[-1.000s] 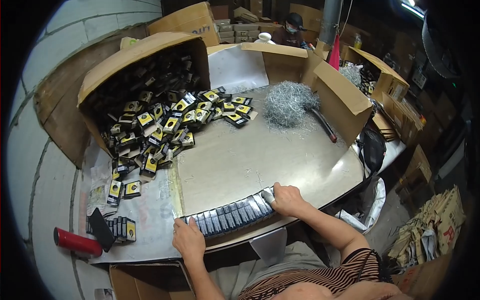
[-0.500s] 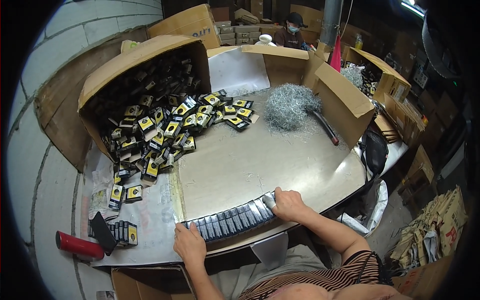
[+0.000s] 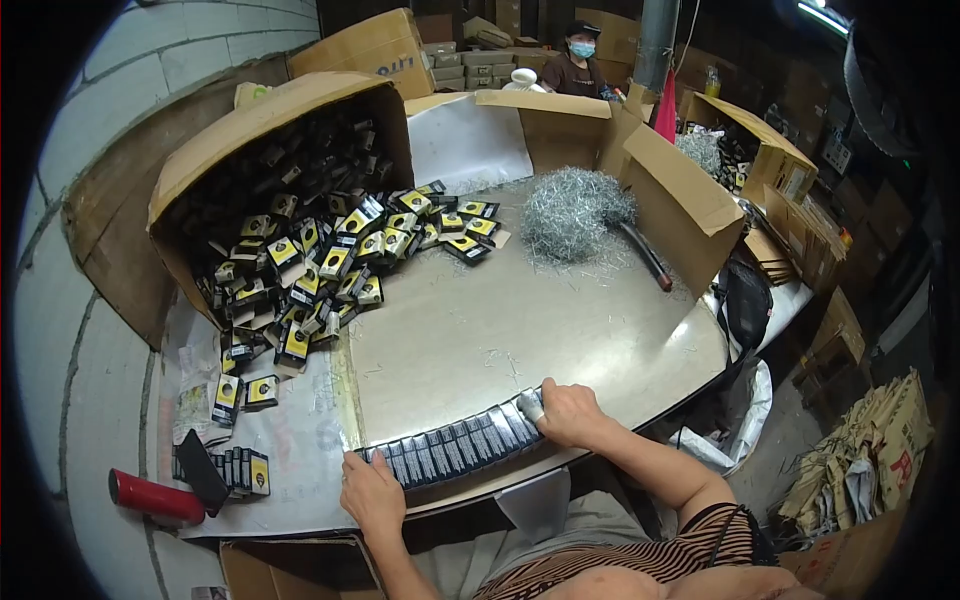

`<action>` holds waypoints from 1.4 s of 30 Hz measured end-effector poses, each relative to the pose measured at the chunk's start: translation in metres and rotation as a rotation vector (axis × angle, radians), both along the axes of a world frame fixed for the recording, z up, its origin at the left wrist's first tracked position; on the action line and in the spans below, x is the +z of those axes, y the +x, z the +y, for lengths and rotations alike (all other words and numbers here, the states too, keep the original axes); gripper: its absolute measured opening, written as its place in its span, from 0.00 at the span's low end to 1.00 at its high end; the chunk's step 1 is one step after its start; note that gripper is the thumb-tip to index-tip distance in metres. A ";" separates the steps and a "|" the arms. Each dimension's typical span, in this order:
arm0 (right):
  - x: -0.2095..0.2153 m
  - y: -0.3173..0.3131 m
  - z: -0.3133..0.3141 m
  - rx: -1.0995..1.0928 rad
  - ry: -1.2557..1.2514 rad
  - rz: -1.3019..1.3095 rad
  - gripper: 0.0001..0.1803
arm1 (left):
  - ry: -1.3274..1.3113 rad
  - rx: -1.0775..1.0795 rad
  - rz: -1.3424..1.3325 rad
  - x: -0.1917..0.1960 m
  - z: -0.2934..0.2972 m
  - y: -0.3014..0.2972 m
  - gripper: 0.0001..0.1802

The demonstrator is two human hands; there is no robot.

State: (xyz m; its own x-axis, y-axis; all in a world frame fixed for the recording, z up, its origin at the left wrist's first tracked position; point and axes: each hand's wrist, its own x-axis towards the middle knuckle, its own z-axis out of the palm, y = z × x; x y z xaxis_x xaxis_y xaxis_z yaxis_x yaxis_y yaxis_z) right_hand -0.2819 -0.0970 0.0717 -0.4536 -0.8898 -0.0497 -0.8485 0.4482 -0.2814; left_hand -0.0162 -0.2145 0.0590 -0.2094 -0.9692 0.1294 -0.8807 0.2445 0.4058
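A curved row of small dark boxes [image 3: 455, 447] stands packed side by side along the near edge of the table. My left hand [image 3: 372, 492] grips the left end, with fingers at the far side and thumb on the near side. At the right end, my right hand [image 3: 568, 412] holds the row, a light wrap showing on one finger. Further left, a heap of small black and yellow boxes [image 3: 335, 262] spills from a big carton [image 3: 270, 100] lying on its side. Far right on the table lies a tangled pile of thin shiny metal pins [image 3: 570, 215].
A dark rod-like tool [image 3: 650, 262] lies beside the pins. Cardboard flaps [image 3: 685, 185] wall the table's far right. At left are a red cylinder [image 3: 155, 497], a dark slab [image 3: 203, 470] and a short box row [image 3: 248, 470]. A masked person [image 3: 580, 65] is beyond the table.
The view has shifted slightly. The person beyond the table has raised their head. Both my hands keep hold of the row's ends, with no clear movement of the boxes.
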 end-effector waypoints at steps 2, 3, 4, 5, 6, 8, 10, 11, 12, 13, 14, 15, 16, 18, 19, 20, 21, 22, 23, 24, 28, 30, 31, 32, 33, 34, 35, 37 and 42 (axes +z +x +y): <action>-0.001 -0.002 -0.001 0.006 -0.019 -0.009 0.31 | -0.008 -0.001 0.003 -0.001 -0.002 -0.001 0.18; -0.002 -0.003 -0.001 0.008 -0.014 0.002 0.31 | -0.006 0.002 0.002 -0.001 -0.002 -0.002 0.18; -0.003 -0.004 0.000 0.010 -0.009 0.014 0.31 | -0.003 0.003 0.000 -0.001 -0.002 -0.002 0.18; -0.002 -0.002 0.001 0.008 -0.007 0.011 0.31 | -0.001 0.002 -0.002 -0.001 -0.001 -0.001 0.18; 0.000 -0.001 0.000 0.007 -0.009 0.002 0.30 | -0.002 0.003 -0.005 -0.001 -0.001 0.000 0.18; 0.001 -0.002 -0.001 0.005 -0.013 -0.007 0.30 | -0.004 0.004 -0.008 0.000 -0.002 -0.001 0.18; 0.000 -0.003 -0.001 0.005 0.008 -0.004 0.30 | -0.008 0.001 -0.006 0.001 -0.001 -0.002 0.18; 0.001 -0.003 -0.001 0.005 0.010 -0.006 0.30 | -0.006 0.001 -0.007 0.000 -0.001 -0.002 0.18; 0.001 -0.003 -0.001 0.004 0.005 -0.004 0.30 | -0.008 0.004 -0.005 0.000 -0.002 -0.002 0.18; 0.000 -0.002 -0.001 0.004 -0.001 -0.001 0.31 | -0.010 0.007 -0.003 -0.001 -0.002 -0.002 0.18; 0.000 -0.002 -0.001 0.005 0.000 -0.003 0.31 | -0.009 0.008 -0.004 0.000 -0.002 -0.001 0.18; -0.001 -0.002 -0.001 -0.001 0.004 -0.003 0.31 | -0.005 0.006 -0.005 0.001 -0.001 -0.002 0.18; 0.000 -0.003 -0.001 -0.007 0.009 -0.003 0.31 | -0.001 0.004 -0.006 0.001 -0.001 -0.002 0.18; 0.005 -0.001 -0.001 -0.008 0.019 -0.015 0.31 | 0.002 0.003 -0.005 0.001 -0.001 -0.002 0.18; 0.007 0.000 -0.001 -0.009 0.030 -0.027 0.30 | 0.005 0.004 -0.005 0.001 -0.001 -0.002 0.19; 0.006 0.000 -0.001 -0.009 0.030 -0.027 0.30 | 0.004 0.004 -0.005 0.001 -0.001 -0.001 0.19; 0.005 0.000 -0.001 -0.007 0.025 -0.024 0.30 | -0.002 0.008 -0.004 0.000 -0.001 -0.001 0.19; 0.005 0.000 0.000 -0.006 0.020 -0.021 0.30 | -0.007 0.011 -0.003 0.000 -0.001 -0.001 0.19; 0.006 0.000 0.000 -0.005 0.019 -0.021 0.30 | -0.008 0.012 -0.003 0.000 -0.001 -0.001 0.19; 0.006 0.000 0.000 -0.003 0.022 -0.022 0.30 | -0.002 0.008 -0.001 -0.001 -0.002 -0.001 0.19; 0.006 0.000 -0.001 0.004 0.025 -0.027 0.29 | 0.022 0.010 -0.010 0.001 -0.001 -0.001 0.19; 0.004 -0.001 -0.001 0.005 0.013 -0.012 0.30 | 0.014 0.010 -0.004 0.003 -0.001 -0.002 0.19; 0.003 -0.001 0.000 0.005 0.001 0.002 0.30 | 0.006 0.010 0.001 0.003 0.000 -0.002 0.19; 0.003 -0.001 0.000 0.006 0.001 0.003 0.30 | 0.006 0.010 0.002 0.003 -0.001 -0.002 0.19; 0.003 -0.001 -0.001 0.005 0.012 0.002 0.30 | 0.005 0.009 -0.002 0.001 -0.001 -0.001 0.19; 0.003 -0.001 -0.001 0.003 0.023 0.001 0.30 | 0.004 0.007 -0.006 0.001 -0.001 -0.001 0.19; 0.003 -0.001 -0.002 0.006 0.023 0.000 0.30 | 0.005 0.010 -0.006 0.001 -0.001 -0.001 0.19; 0.003 -0.001 -0.002 0.000 0.039 -0.010 0.30 | 0.001 0.005 0.003 0.003 0.000 -0.001 0.19; 0.004 0.000 -0.001 0.001 0.025 -0.017 0.31 | 0.004 0.006 -0.001 0.000 -0.001 -0.001 0.18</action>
State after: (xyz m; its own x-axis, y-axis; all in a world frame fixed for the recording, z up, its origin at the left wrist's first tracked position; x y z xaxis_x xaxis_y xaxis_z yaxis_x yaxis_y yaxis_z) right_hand -0.2821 -0.0975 0.0757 -0.4515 -0.8887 -0.0799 -0.8443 0.4545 -0.2840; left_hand -0.0167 -0.2158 0.0591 -0.2036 -0.9709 0.1259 -0.8824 0.2377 0.4060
